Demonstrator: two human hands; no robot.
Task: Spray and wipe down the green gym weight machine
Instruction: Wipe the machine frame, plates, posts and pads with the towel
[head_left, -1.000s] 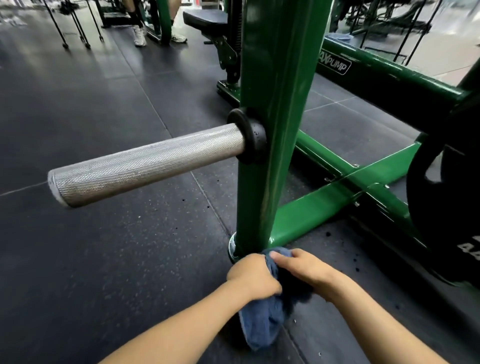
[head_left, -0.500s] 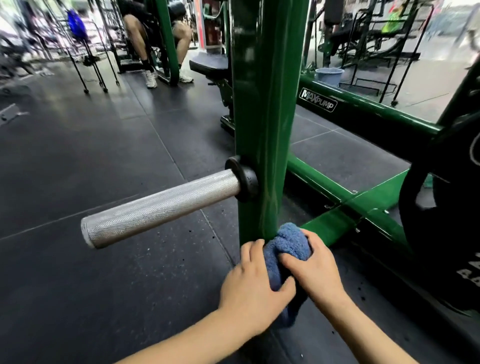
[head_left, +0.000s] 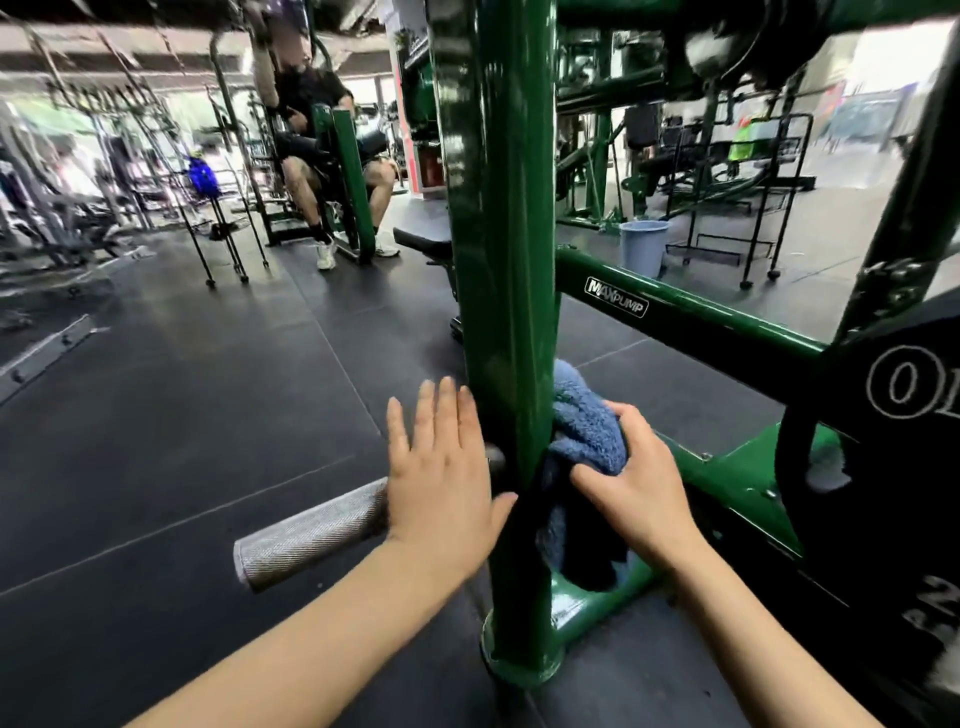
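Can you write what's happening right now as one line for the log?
step: wiping green post | right hand: presses blue towel on post | left hand: open, flat beside post

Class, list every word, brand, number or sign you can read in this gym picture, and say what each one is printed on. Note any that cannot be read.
"MAXPUMP": white badge on the green machine's slanted frame bar.
"O" and part of a second letter: raised outline lettering on the black weight plate, cut off by the picture's edge.
Pale marks lower on that plate: partial, unreadable.
Background signs: too blurred to read.
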